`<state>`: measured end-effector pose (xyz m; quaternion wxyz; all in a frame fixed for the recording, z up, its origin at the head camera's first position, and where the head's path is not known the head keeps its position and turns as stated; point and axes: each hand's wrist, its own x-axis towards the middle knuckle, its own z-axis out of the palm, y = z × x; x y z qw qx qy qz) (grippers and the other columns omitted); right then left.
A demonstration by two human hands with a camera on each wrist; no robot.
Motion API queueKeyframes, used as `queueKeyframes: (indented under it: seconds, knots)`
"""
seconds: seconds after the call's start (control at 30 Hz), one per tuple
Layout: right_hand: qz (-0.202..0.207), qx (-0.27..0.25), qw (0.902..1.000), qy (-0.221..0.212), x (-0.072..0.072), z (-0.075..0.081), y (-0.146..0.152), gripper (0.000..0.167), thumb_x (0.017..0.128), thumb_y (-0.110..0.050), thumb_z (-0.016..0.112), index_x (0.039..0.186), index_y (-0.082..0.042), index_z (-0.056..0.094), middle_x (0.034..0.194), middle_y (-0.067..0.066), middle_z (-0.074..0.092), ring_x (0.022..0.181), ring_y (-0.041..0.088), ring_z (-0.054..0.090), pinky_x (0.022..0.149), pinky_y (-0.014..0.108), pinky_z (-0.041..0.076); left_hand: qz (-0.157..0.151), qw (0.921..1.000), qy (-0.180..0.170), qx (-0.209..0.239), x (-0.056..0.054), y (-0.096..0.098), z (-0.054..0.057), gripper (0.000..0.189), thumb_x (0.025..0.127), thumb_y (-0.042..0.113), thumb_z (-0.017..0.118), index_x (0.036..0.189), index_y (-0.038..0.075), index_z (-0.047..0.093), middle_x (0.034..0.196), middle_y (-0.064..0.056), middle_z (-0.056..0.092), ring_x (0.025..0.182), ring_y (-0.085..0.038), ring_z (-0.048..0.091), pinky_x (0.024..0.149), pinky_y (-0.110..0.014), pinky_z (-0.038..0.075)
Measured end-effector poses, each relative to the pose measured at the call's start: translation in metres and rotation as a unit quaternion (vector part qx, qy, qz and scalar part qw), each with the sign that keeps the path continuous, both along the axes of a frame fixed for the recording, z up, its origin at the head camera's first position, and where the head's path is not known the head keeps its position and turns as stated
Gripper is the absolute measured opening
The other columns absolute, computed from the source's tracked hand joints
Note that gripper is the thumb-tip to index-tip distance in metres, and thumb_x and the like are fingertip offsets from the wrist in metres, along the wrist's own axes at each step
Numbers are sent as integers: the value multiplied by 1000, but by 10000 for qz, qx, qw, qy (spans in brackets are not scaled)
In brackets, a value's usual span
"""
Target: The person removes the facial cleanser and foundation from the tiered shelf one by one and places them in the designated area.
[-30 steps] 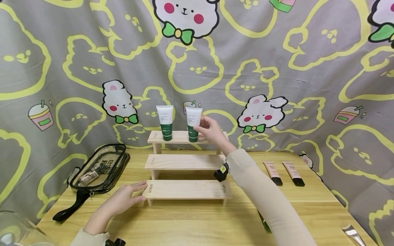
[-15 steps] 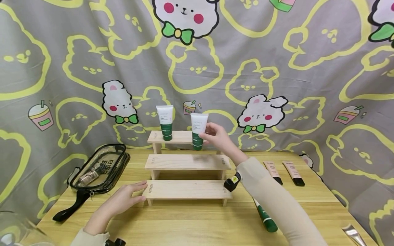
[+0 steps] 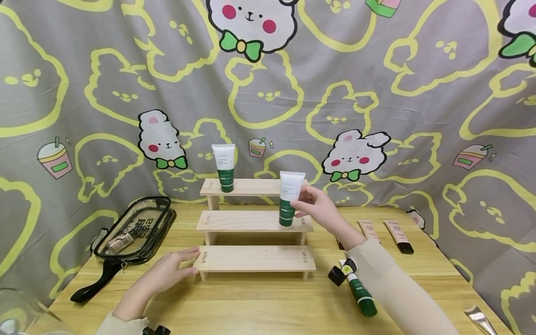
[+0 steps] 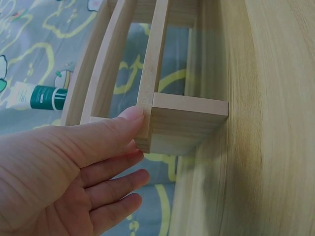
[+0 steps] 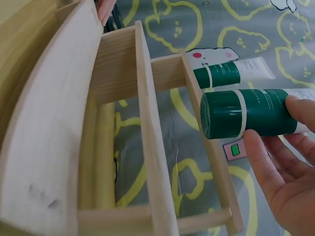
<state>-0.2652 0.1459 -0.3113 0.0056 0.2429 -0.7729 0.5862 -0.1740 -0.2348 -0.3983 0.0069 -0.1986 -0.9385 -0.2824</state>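
Your relaxed left hand (image 3: 167, 272) touches the rack (image 3: 255, 257); your right hand (image 3: 320, 207) narrowly pinches 1 tube (image 3: 291, 190), probably light, soft: hold near stiffer cap (image 5: 221, 115), below your fingertips.

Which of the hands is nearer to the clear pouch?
Left. The left hand is just right of the clear pouch, touching the bottom step of the wooden rack; the right hand is farther off, near the rack's right end, holding a green-and-white tube.

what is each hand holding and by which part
The right hand holds a green-and-white tube around its body, above the green cap. The left hand touches the lowest wooden step at its left end; no clear grip shows.
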Motion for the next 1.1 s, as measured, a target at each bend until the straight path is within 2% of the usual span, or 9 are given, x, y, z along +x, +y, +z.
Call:
queueKeyframes:
  seconds: [0.3,0.53,0.9,1.1]
  knots:
    - [-199,166,9994,-217,15,-15,34,31,88,-15,64,109,5,54,100,17,59,89,26,59,68,38,56,42,10000,10,-20,0,-1,-1,48,83,20,68,122,-5,56,132,-19,47,119,-39,44,97,-52,35]
    - [-390,184,9984,-375,26,-30,63,35,88,-16,64,111,8,51,100,18,58,87,25,59,69,43,55,59,10000,-69,1,1,0,-1,49,83,20,67,123,-4,55,133,-19,46,119,-39,43,97,-52,35]
    - [-984,363,9928,-584,43,-51,115,38,91,-18,61,114,9,48,100,19,57,85,18,59,68,42,55,4,9999,-113,50,0,-2,-1,49,83,21,67,123,-5,55,133,-20,46,119,-40,43,96,-52,36]
    - [-1255,562,9884,-647,53,-59,142,39,92,-18,59,115,11,48,96,18,57,81,17,59,65,36,56,1,9999,-105,43,1,-1,-1,49,83,19,67,123,-5,55,133,-20,46,119,-40,43,97,-52,36]
